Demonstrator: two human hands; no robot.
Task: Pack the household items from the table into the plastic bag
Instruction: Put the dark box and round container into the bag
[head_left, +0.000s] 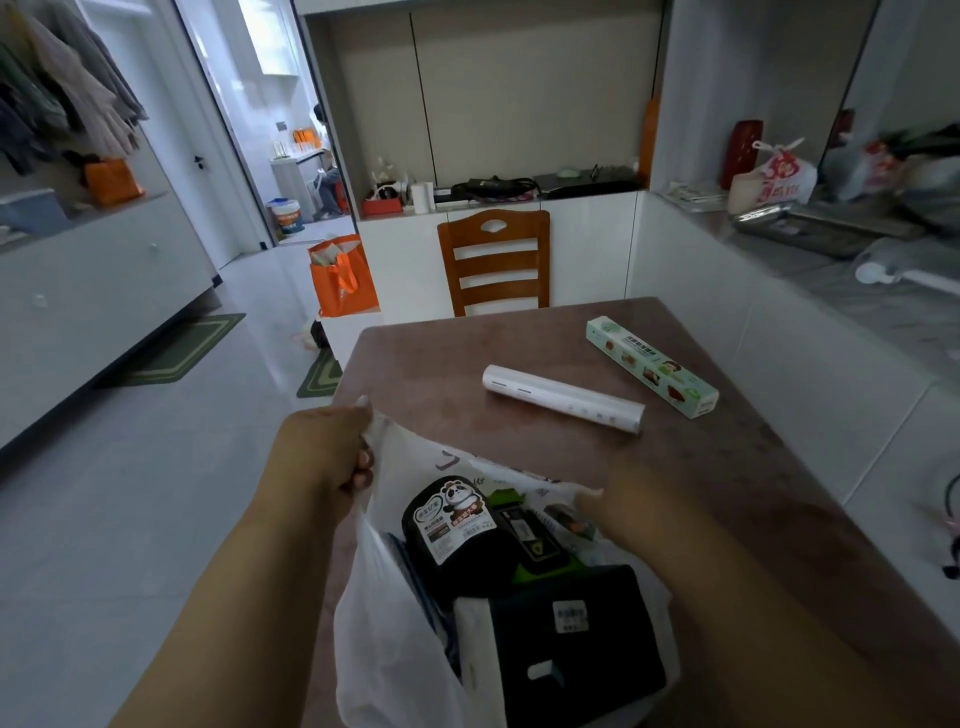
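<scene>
A white plastic bag (384, 613) stands open at the near edge of the brown table (727, 467). Inside it lie a black pack with a panda label (452, 525), a green-and-black package (535, 540) and a dark flat pack (582, 639). My left hand (322, 452) grips the bag's left rim. My right hand (628, 499) rests at the bag's right rim, blurred; whether it pinches the plastic is unclear. Beyond the bag a white roll (563, 397) lies on the table, with a long pale-green box (652, 366) behind it.
A wooden chair (493, 262) stands at the table's far end. An orange tote bag (340, 278) sits on the floor to the left. A grey counter (831, 260) with trays and bags runs along the right. Open floor lies left of the table.
</scene>
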